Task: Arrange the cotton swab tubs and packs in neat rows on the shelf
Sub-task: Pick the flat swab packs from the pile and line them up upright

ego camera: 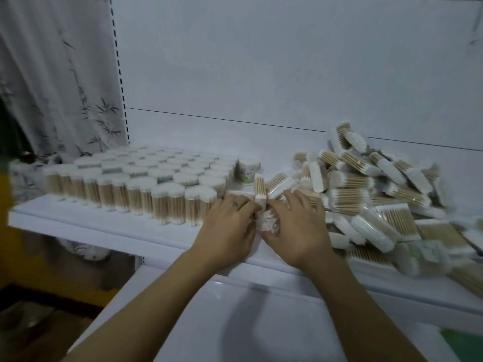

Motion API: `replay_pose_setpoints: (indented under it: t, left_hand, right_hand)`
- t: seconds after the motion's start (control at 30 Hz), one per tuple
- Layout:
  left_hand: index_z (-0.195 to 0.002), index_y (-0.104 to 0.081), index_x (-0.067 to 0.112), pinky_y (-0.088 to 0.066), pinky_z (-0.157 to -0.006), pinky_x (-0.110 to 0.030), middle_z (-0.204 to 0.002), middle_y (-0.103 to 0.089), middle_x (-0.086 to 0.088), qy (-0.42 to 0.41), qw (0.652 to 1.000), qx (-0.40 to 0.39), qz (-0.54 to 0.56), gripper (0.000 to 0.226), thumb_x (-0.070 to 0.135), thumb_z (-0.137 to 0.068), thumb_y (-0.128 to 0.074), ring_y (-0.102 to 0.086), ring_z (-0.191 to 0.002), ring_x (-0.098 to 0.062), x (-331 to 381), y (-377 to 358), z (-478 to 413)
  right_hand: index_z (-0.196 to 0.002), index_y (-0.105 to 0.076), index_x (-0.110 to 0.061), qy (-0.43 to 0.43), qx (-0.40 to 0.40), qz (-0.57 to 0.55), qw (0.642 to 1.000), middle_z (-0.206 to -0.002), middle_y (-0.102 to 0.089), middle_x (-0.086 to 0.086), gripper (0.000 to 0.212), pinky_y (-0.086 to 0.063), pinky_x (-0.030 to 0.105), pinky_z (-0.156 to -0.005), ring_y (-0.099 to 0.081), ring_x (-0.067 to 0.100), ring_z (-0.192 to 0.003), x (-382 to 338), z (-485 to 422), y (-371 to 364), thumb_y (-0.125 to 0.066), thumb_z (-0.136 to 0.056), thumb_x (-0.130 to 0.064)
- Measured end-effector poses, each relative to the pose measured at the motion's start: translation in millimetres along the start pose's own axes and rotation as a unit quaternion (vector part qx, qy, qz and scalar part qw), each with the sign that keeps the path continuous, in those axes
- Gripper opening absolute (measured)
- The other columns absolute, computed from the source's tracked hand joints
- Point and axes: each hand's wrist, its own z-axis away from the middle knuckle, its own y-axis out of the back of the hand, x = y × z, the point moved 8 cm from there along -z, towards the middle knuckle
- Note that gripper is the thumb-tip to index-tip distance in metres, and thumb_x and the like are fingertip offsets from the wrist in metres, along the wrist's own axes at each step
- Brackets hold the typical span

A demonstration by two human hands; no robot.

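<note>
Head view: both hands meet mid-shelf (78, 220), close to its front edge, between the tubs and the heap.
Left hand (230, 226): fingers curled against the left side of a pack (268, 222), gripping it.
Right hand (298, 231): thumb hooked round the near end of the same pack, fingers reaching over its far right side. Blur hides the fingertips.
Pack: squeezed between the two hands and touching both, with its long axis running near to far.
Upright pack (260, 188): stands on end just beyond the held one, by the fingertips.
Tubs (146, 176): a tight block in rows on the left of the shelf, its right edge just beside the left hand.
Labelled tub (248, 171): alone at the block's far right corner.
Loose packs (379, 194): a jumbled heap on the right, touching the outer side of the right hand.
Relation that matters: the held pack lies in the gap between block and heap. The left hand is nearer the tubs, the right nearer the heap.
Likely next: square the pack up beside the tubs. The right hand looks better placed to fetch another.
</note>
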Motion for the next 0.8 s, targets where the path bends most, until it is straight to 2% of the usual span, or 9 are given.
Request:
replay_pose_setpoints:
  t: [0.07, 0.13, 0.2, 0.37, 0.5, 0.6, 0.7, 0.77, 0.8]
  left_hand:
    - [-0.11, -0.065, 0.012, -0.049, -0.08, -0.038, -0.105, -0.064, -0.004, 0.04, 0.997, 0.019, 0.068, 0.027, 0.013, -0.083, -0.059, -0.058, -0.097, -0.025, -5.3, -5.8, 6.9]
    - [-0.111, -0.064, 0.012, -0.041, -0.083, -0.022, -0.107, -0.061, -0.003, 0.076, 0.991, 0.03, 0.106, 0.024, 0.011, -0.087, -0.062, -0.054, -0.1, -0.02, -11.2, -8.5, 12.8]
    - [-0.111, -0.062, 0.015, -0.031, -0.075, -0.015, -0.109, -0.059, -0.001, 0.089, 0.989, 0.025, 0.112, 0.024, 0.013, -0.088, -0.062, -0.051, -0.098, -0.016, -14.2, -11.5, 14.0]
    - [-0.12, -0.057, 0.022, -0.043, -0.077, -0.026, -0.115, -0.054, 0.005, 0.089, 0.988, -0.016, 0.124, 0.032, 0.024, -0.089, -0.063, -0.05, -0.095, -0.011, -15.6, -18.8, 12.3]
    - [-0.124, -0.054, 0.024, -0.045, -0.076, -0.029, -0.118, -0.051, 0.007, 0.094, 0.985, -0.03, 0.141, 0.036, 0.03, -0.089, -0.063, -0.048, -0.089, -0.008, -15.6, -21.2, 11.5]
    - [-0.128, -0.051, 0.024, -0.046, -0.078, -0.031, -0.123, -0.048, 0.007, 0.098, 0.985, -0.038, 0.14, 0.041, 0.03, -0.089, -0.063, -0.051, -0.095, -0.012, -15.5, -24.0, 13.8]
    - [-0.132, -0.047, 0.024, -0.041, -0.076, -0.027, -0.126, -0.046, 0.006, 0.106, 0.984, -0.044, 0.136, 0.046, 0.031, -0.09, -0.063, -0.053, -0.099, -0.014, -17.0, -25.9, 14.9]
    - [-0.134, -0.045, 0.023, -0.036, -0.074, -0.026, -0.126, -0.047, 0.005, 0.11, 0.985, -0.042, 0.124, 0.047, 0.031, -0.091, -0.061, -0.054, -0.1, -0.017, -18.3, -25.0, 14.6]
    - [-0.133, -0.045, 0.023, -0.035, -0.073, -0.026, -0.125, -0.047, 0.004, 0.111, 0.986, -0.041, 0.119, 0.046, 0.031, -0.091, -0.061, -0.054, -0.099, -0.018, -18.3, -24.7, 15.3]
  right_hand:
    - [-0.146, -0.031, -0.034, 0.002, 0.007, -0.025, 1.0, -0.159, -0.019, -0.002, 0.062, -0.011, 0.044, -0.117, -0.007, 0.02, -0.147, -0.3, 1.9, -3.3, -0.051, -0.091, -0.054]
    - [-0.145, -0.034, -0.035, 0.006, 0.021, -0.044, 0.999, -0.157, -0.022, -0.005, 0.059, -0.012, 0.041, -0.116, -0.008, 0.018, -0.147, -0.4, 2.9, -5.3, -0.053, -0.091, -0.051]
    - [-0.144, -0.034, -0.036, 0.005, 0.027, -0.056, 0.998, -0.157, -0.022, -0.007, 0.06, -0.011, 0.041, -0.116, -0.007, 0.016, -0.147, 2.5, 2.4, -8.2, -0.055, -0.09, -0.051]
    - [-0.144, -0.034, -0.036, 0.008, 0.025, -0.067, 0.997, -0.156, -0.026, -0.011, 0.063, -0.009, 0.042, -0.116, -0.004, 0.015, -0.148, 6.2, -1.5, -11.5, -0.057, -0.088, -0.052]
    - [-0.142, -0.039, -0.036, 0.015, 0.032, -0.072, 0.997, -0.152, -0.034, -0.015, 0.059, -0.012, 0.042, -0.115, -0.006, 0.013, -0.148, 8.3, -4.7, -12.4, -0.06, -0.088, -0.048]
    - [-0.141, -0.042, -0.036, 0.026, 0.032, -0.063, 0.997, -0.151, -0.036, -0.014, 0.059, -0.014, 0.041, -0.114, -0.009, 0.011, -0.147, 10.5, -8.3, -14.9, -0.061, -0.086, -0.05]
    - [-0.125, -0.06, -0.027, 0.029, 0.137, -0.131, 0.981, -0.138, -0.052, -0.004, 0.045, -0.025, 0.04, -0.109, -0.035, 0.018, -0.139, 14.3, -5.8, -6.0, -0.062, -0.084, -0.047]
    - [-0.103, -0.07, -0.017, 0.047, 0.273, -0.177, 0.944, -0.114, -0.065, 0.001, 0.032, -0.036, 0.038, -0.098, -0.057, 0.024, -0.114, 16.8, 5.3, 12.5, -0.057, -0.083, -0.038]
    - [-0.097, -0.071, -0.015, 0.058, 0.322, -0.179, 0.928, -0.105, -0.068, 0.001, 0.028, -0.038, 0.036, -0.093, -0.061, 0.024, -0.104, 17.0, 11.7, 19.4, -0.056, -0.083, -0.034]
